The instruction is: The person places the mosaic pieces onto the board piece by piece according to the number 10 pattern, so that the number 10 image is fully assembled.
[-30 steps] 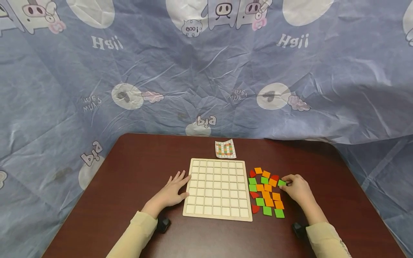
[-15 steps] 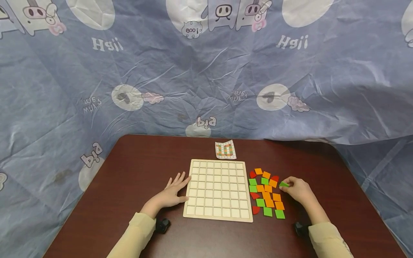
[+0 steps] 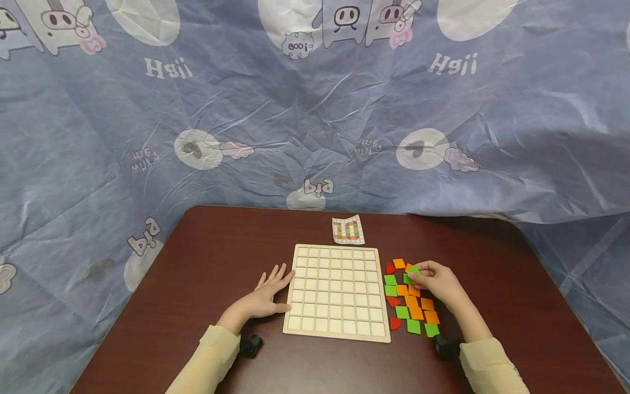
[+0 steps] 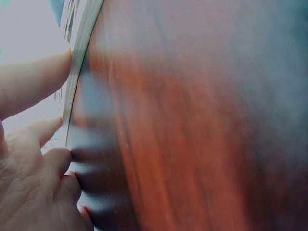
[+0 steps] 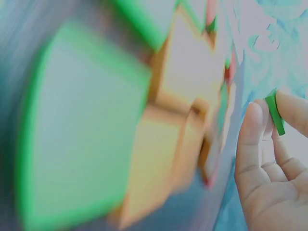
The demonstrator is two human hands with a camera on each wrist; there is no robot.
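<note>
Thumb and fingers of my right hand [image 3: 439, 282] pinch a green square tile [image 3: 414, 270], held over the upper part of the loose tiles. In the right wrist view the pinched tile [image 5: 275, 113] shows edge-on between thumb and fingertips. My left hand [image 3: 261, 295] lies with spread, straight fingers at the left edge of a wooden grid board [image 3: 336, 291]. Its thumb and fingertips touch the board's side [image 4: 79, 57] in the left wrist view. The board's square cells hold no tiles.
Right of the board lie several loose tiles: orange squares [image 3: 416, 313], green squares [image 3: 413, 326] and red rounded pieces [image 3: 395, 323]. A paper card with a coloured grid pattern [image 3: 348, 230] lies behind the board on the dark wooden table [image 3: 236, 230]. A blue printed cloth [image 3: 285, 120] hangs behind.
My right hand has picked the green tile up from the right side of the tiles and moved left with it. The left hand stays at the board's edge.
</note>
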